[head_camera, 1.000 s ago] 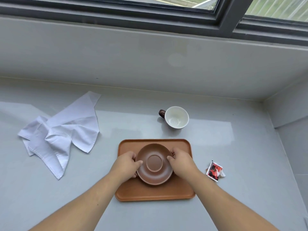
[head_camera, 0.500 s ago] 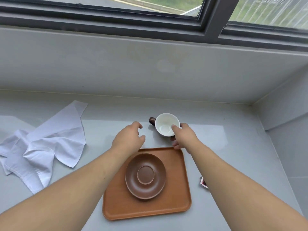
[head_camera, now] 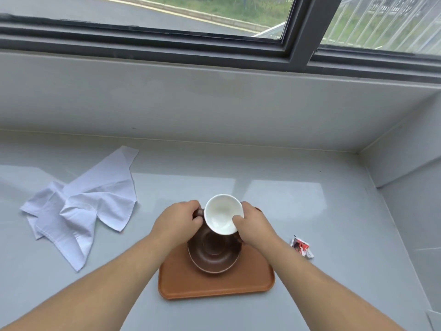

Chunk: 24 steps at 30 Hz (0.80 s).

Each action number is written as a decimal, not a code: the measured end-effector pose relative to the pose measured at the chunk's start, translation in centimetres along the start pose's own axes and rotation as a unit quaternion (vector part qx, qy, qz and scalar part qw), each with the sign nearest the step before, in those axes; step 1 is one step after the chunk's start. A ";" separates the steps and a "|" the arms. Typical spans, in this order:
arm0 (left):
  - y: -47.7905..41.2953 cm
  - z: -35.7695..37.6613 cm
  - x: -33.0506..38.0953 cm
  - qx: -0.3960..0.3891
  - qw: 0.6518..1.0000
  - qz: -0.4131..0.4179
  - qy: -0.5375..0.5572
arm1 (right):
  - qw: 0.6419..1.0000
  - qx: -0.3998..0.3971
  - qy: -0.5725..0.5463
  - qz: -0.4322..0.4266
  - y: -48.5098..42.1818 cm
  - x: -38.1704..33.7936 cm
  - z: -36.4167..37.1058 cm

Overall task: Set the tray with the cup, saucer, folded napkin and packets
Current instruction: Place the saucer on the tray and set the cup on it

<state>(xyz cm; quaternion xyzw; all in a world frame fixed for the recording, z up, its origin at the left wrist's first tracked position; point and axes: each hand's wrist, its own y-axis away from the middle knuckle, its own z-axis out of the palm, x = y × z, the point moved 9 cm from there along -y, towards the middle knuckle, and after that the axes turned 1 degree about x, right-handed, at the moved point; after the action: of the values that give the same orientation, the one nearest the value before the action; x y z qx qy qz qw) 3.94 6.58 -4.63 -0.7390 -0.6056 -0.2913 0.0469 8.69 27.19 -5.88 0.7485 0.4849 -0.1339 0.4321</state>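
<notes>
1. Nearest the viewer, two bare forearms reached forward over a grey counter point(head_camera: 310, 306); an orange-brown tray point(head_camera: 214, 286) lay between them, its near edge bare.
2. A dark brown saucer point(head_camera: 214, 258) sat on the tray's far half.
3. Above the saucer's far side, both hands held a cup point(head_camera: 223, 213), white inside and brown outside, empty; the left hand point(head_camera: 177, 222) had its fingers curled closed around the brown handle; the right hand point(head_camera: 253, 226) gripped the rim, thumb resting inside the bowl.
4. To the right, apart from the tray, a small red and white packet point(head_camera: 301, 247) lay on the counter; its printing was too small to read.
5. Farther left, a white napkin point(head_camera: 81, 206) lay crumpled and unfolded on the counter.
6. Beyond, a grey wall rose to a dark window frame point(head_camera: 298, 34).
</notes>
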 end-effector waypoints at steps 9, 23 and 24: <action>4.6 3.2 -2.8 -0.019 0.999 -0.025 0.020 | 0.999 -0.021 0.034 0.007 2.8 2.1 3.6; 7.7 -1.7 -10.0 0.045 0.995 -0.079 -0.040 | 0.976 0.148 0.149 -0.049 4.3 -1.0 2.0; 8.1 -3.2 -12.0 0.079 0.990 -0.099 -0.066 | 0.970 0.167 0.156 -0.086 4.5 -2.9 2.1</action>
<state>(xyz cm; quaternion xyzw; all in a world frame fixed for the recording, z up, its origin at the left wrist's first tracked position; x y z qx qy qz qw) 9.07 -7.28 -5.53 -0.6871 -0.6986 -0.1965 0.0361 11.55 23.06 -3.00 0.7771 0.5797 -0.1308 0.2070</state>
